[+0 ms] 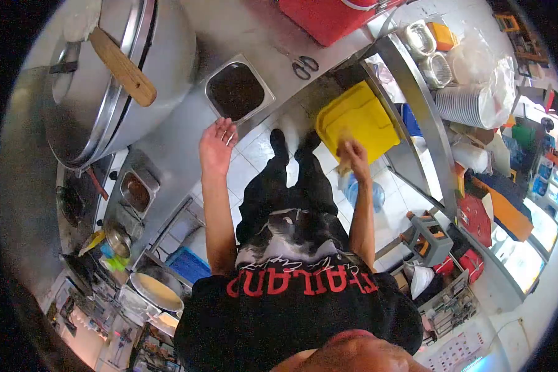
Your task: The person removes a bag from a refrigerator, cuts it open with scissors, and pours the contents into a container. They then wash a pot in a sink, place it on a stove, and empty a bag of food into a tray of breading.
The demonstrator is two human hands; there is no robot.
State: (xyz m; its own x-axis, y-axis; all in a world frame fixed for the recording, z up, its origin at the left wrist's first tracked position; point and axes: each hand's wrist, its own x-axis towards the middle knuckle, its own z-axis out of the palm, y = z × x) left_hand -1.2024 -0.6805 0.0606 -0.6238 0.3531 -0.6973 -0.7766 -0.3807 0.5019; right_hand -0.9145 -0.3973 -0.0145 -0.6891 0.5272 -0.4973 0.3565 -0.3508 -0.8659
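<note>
My left hand [217,146] is raised at the counter's front edge, palm up with fingers loosely bent and apart, and holds nothing. Just beyond its fingertips, a square metal pan [271,98] of dark brown contents is set in the counter. Over the near left part of a yellow plastic bin [369,115], my right hand [353,156] is closed round something beige, too blurred to make out. Black-handled scissors [304,67] lie on the counter between the pan and the bin.
At the left stands a large metal pot [161,62] with a wooden-handled tool [123,67] across its rim. A red box [328,18] is at the top. Stacked bowls [462,105] and foil trays sit on the right shelf. A grey stool [429,240] stands at the lower right.
</note>
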